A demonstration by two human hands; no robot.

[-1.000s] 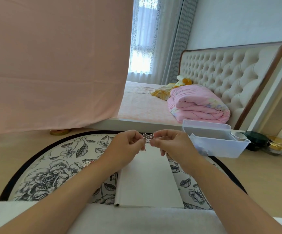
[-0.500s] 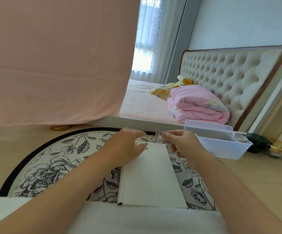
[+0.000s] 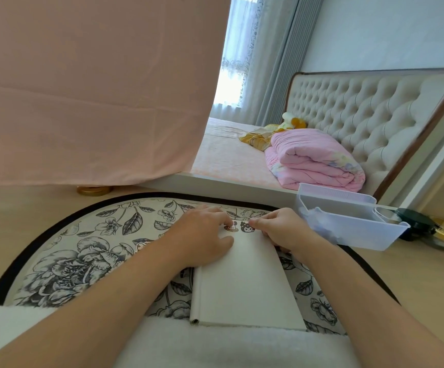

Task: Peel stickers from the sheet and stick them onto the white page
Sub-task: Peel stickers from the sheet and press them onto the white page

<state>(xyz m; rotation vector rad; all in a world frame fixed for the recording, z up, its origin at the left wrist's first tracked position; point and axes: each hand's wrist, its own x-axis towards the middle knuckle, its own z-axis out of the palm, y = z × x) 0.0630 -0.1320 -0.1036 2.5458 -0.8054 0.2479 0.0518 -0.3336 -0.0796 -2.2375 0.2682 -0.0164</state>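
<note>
Grip unclear: the thumb of your right hand (image 3: 282, 231) met the dark sticker (image 3: 248, 227), pinching or pressing untold. Your left hand (image 3: 202, 235) lay flat, steadying the white page (image 3: 242, 282). Smoothing outward was advised.

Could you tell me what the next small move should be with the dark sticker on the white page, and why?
Probably rub the right hand across the dark sticker to smooth it down. It lies at the far end of the white page, beside another sticker, with right fingertips at its edge, while the left hand rests on the page.
</note>
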